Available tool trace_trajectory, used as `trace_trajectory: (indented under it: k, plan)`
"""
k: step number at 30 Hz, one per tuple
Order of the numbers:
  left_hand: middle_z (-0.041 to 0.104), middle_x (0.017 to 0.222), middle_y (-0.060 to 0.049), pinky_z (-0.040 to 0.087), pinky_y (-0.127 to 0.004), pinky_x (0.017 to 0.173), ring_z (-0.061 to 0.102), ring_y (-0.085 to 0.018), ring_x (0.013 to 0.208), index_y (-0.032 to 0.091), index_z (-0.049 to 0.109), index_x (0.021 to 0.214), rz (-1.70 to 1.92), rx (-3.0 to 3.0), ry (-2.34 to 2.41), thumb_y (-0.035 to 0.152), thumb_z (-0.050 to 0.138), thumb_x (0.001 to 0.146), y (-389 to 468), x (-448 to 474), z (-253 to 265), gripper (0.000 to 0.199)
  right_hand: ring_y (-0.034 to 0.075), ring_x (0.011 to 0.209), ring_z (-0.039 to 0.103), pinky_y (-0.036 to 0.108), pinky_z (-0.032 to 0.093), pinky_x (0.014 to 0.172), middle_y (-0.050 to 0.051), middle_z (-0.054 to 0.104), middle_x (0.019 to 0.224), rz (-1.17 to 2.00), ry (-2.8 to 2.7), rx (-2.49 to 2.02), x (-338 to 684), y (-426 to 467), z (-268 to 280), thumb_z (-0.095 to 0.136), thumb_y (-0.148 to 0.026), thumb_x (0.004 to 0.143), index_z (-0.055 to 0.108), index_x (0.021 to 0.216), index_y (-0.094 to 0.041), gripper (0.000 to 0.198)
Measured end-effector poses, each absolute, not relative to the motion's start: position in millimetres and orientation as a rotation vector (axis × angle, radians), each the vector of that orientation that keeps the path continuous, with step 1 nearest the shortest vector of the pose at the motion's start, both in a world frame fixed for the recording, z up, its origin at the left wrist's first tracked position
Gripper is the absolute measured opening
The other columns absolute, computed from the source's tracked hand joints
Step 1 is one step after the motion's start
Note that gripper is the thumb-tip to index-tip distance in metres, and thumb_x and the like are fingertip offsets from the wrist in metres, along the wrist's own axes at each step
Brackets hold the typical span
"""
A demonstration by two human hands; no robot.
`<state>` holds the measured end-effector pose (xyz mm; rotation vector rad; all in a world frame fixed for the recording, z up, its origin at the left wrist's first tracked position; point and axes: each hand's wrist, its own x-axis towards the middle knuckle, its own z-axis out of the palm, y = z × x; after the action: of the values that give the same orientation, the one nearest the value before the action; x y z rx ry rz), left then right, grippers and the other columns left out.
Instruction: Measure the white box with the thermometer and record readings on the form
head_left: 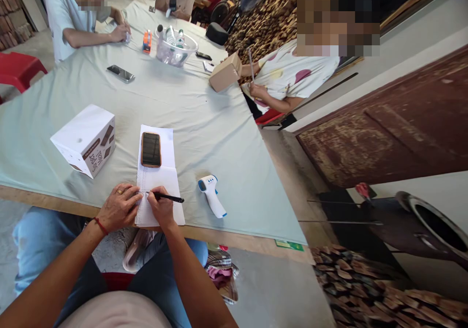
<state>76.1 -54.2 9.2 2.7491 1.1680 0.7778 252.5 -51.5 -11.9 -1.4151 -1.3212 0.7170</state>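
Observation:
In the head view, a notebook point(168, 176) lies open at the near edge of the cloth-covered table. My right hand point(161, 207) is closed round a black pen point(171, 198), its tip down on the lower page. Resting flat at the notebook's left edge, my left hand point(120, 205) has its fingers stretched out and holds nothing. A smartphone point(151, 149) in a brown case lies on the upper page. To the right of the notebook is a white and blue infrared thermometer point(212, 196). A white printed box point(86, 138) stands to the left.
Farther back on the table point(190, 104) are a plastic basket point(175, 57) of bottles, a dark phone point(121, 73), an orange item point(146, 41) and a cardboard box point(225, 72). Several people sit round the table. A red stool point(22, 69) stands left; stacked firewood point(365, 284) lies right.

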Motion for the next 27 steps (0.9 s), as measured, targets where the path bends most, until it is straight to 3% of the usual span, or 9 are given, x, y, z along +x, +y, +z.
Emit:
trace_trajectory:
  k: [15,19,23,27]
  plan:
    - [0.063,0.126,-0.009,0.042,-0.046,0.104,0.049,-0.027,0.119,0.017,0.066,0.116,0.781,2.767,1.17,0.025,0.054,0.09,-54,77,9,0.029,0.015,0.059,0.049,0.027,0.045,0.059,-0.002,0.053,0.061,0.701,-1.336,-1.418,254,-51,-20,0.049,-0.035,0.075,0.051,0.068,-0.022,0.015]
    - [0.062,0.127,-0.009,0.042,-0.047,0.105,0.049,-0.027,0.12,0.019,0.067,0.116,0.758,2.747,1.182,0.026,0.054,0.09,-54,76,8,0.03,0.014,0.061,0.05,0.027,0.046,0.061,-0.002,0.054,0.063,0.611,-1.293,-1.4,252,-53,-22,0.048,-0.035,0.081,0.052,0.073,-0.021,0.017]
    - [0.062,0.127,-0.009,0.042,-0.048,0.105,0.05,-0.027,0.12,0.021,0.068,0.116,0.752,2.709,1.185,0.025,0.054,0.089,-54,75,7,0.03,0.018,0.083,0.06,0.032,0.051,0.08,0.005,0.064,0.088,0.442,-1.335,-1.389,257,-54,-15,0.044,-0.032,0.093,0.06,0.094,-0.019,0.021]
    - [0.063,0.126,-0.009,0.043,-0.048,0.105,0.05,-0.027,0.12,0.02,0.068,0.114,0.779,2.686,1.166,0.025,0.055,0.089,-54,75,6,0.029,0.022,0.104,0.058,0.038,0.047,0.096,0.011,0.063,0.107,0.249,-1.594,-1.435,282,-44,-11,0.037,-0.018,0.093,0.062,0.116,-0.017,0.034]
